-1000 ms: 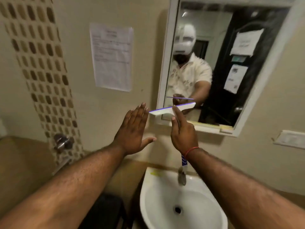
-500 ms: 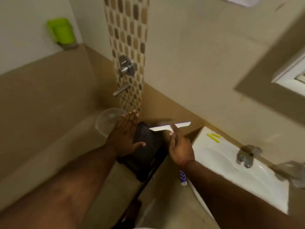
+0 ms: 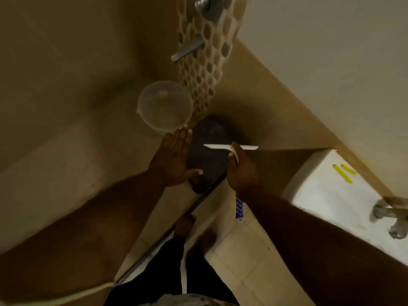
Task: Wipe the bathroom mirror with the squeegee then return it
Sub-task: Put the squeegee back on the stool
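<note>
My right hand [image 3: 241,171] grips the squeegee [image 3: 229,147]. Its white blade sticks out level above my fingers, and the blue-patterned handle end shows below my wrist. The blade hovers over a dark speckled block [image 3: 208,154] down in the corner. My left hand [image 3: 175,161] is flat and open just left of that block, fingers straight, holding nothing. The mirror is out of view.
A clear plastic bucket [image 3: 165,106] stands on the floor beyond my left hand. A metal tap [image 3: 188,49] juts from the mosaic tile strip above it. The white sink [image 3: 344,195] with its faucet [image 3: 393,215] is at right. My feet stand on the tiled floor below.
My view has swung from the mirror down to the floor corner. Both hands came down with it, the squeegee still in my right hand, now over the dark block.
</note>
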The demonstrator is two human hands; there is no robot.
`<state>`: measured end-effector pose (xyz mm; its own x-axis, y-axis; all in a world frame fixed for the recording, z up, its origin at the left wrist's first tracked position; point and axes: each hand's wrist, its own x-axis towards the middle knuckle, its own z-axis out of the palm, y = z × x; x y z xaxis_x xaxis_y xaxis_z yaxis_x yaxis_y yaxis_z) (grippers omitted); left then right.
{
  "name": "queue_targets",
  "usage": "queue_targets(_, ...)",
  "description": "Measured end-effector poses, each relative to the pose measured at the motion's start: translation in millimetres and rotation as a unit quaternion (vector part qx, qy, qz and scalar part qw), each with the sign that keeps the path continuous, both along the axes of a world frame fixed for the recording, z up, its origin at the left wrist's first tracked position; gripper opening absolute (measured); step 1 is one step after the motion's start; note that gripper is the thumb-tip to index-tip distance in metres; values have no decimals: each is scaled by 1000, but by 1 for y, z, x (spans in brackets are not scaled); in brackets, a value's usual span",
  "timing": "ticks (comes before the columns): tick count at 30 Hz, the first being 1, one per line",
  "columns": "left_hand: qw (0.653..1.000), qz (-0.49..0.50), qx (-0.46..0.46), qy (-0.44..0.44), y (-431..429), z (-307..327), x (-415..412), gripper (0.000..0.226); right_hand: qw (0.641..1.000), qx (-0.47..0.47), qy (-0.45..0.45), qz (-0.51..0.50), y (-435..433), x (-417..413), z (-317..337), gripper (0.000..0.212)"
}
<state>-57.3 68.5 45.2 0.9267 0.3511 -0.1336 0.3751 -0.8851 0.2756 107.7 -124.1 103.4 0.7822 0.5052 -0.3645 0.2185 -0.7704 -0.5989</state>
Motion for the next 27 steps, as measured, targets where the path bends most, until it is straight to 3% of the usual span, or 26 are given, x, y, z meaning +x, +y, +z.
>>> queue_targets(6, 999, 25, -14, 28, 10, -55, 9, 136, 999, -32, 10, 1, 33, 23, -82, 54)
queue_targets(13, 996, 14, -40, 83, 22, -126, 28, 137, 1000, -4, 19, -3, 68, 46, -162, 47)
queue_targets(17, 991, 29, -66, 110, 25, -167, 54, 143, 998, -11, -57, 2, 86, 63, -210, 48)
queue_targets(20, 988, 24, -74, 135, 27, -193, 71, 146, 999, -24, -30, 32, 97, 76, -227, 48)
queue_targets(24, 986, 19, -71, 151, 27, -226, 88, 148, 997, -13, -76, 19, 103, 86, -266, 44)
queue_targets(27, 986, 31, -67, 150, 25, -244, 91, 147, 999, -12, -35, 6, 104, 86, -289, 48)
